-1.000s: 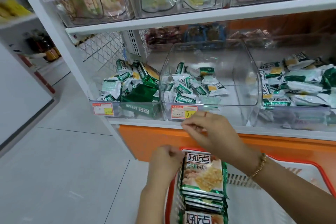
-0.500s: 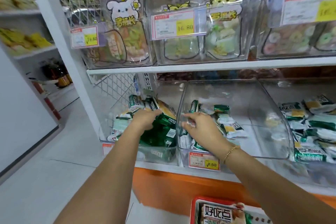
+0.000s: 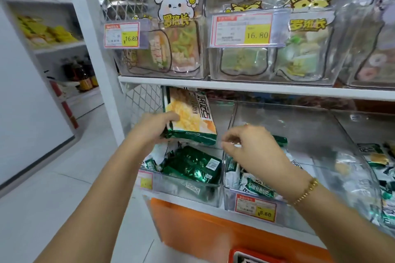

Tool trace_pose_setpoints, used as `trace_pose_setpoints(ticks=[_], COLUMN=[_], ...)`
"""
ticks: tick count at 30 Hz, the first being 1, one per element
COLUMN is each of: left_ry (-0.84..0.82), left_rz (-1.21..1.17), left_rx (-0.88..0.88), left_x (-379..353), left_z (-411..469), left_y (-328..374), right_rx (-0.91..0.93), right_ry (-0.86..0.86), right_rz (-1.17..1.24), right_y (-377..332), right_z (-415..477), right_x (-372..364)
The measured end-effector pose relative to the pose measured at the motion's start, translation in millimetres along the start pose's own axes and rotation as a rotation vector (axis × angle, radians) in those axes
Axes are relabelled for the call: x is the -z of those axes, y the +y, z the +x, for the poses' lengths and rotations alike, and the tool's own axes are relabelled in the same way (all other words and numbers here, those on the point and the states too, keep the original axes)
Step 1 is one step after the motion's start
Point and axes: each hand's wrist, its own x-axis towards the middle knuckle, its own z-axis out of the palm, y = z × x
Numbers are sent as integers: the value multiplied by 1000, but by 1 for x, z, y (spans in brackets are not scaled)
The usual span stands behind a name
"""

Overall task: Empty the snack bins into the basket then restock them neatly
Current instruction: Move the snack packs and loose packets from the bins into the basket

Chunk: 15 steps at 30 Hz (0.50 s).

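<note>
Head camera is showing the left hand [image 3: 154, 128] grasping a large snack packet [image 3: 190, 117] by its lower left corner, with the thumb lying on the printed face and the fingers curling behind. The packet is hanging in the air above the left bin [image 3: 181, 191], just under the white shelf [image 3: 256, 88], with its printed face turned to the camera. Its lettering is running up and down along the right edge, so the packet is lying on its side with the lettered end pointing right. Its top edge is meeting the shelf, so I cannot tell the long axis for sure. Below it, dark green packets [image 3: 192, 166] are lying slanted in the left bin.

To the right, the right hand [image 3: 252, 147], with a gold bracelet [image 3: 305, 192] at the wrist, is hovering over the near left corner of the middle bin [image 3: 299, 126]. Its fingers are curling inward around something pale, and I cannot tell whether they are pinching it. Small green and white packets [image 3: 256, 188] are lying jumbled in that bin behind a price tag [image 3: 255, 209]. A corner of the red basket [image 3: 241, 252] is showing at the near edge.
</note>
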Motion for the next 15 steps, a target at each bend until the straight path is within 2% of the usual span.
trace_pose_setpoints(ticks=[2,7,9,15], left_ry=[15,179,227,329], left_rz=[-97,-132,-135,-223], left_rx=[-30,-160,-169,-137], left_x=[24,65,73,82], left_z=[-28,-88,-103,-114], left_y=[-4,-26,-38,-66], right_rx=[42,8,-13,-264], right_ry=[-85,-538,-640,-887], right_rz=[-49,-239,-310,-145], right_y=[-13,-35,-41,-43], right_z=[19,75,92,112], right_x=[-2,-40,-50,-66])
